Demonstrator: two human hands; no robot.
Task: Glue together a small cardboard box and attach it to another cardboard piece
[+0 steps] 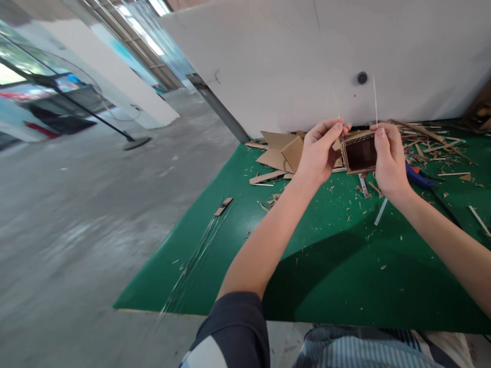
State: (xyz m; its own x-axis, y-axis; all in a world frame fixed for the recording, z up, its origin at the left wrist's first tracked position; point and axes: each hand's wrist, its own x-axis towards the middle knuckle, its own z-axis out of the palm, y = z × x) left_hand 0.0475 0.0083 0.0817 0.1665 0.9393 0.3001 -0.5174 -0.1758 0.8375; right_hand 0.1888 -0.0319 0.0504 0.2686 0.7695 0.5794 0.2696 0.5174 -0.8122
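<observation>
A small open cardboard box (358, 154) with corrugated edges is held up between my two hands above the green tabletop. My left hand (321, 147) is closed at its upper left corner, thumb and forefinger pinched together. On the opposite side, my right hand (390, 156) grips the box with the thumb on its upper right edge. A thin white strand (375, 102) rises upright from beside the right thumb. Another, fainter strand (337, 106) stands above the left fingertips. The fingers behind the box are mostly hidden.
Cardboard pieces (278, 151) and scrap strips (433, 140) lie along the white wall (291, 66). A blue glue gun (419, 177) with a dark cord rests beyond my right wrist. Long thin strands (199, 250) with a cardboard piece (223, 206) lie on the green table (161, 278) near its left edge.
</observation>
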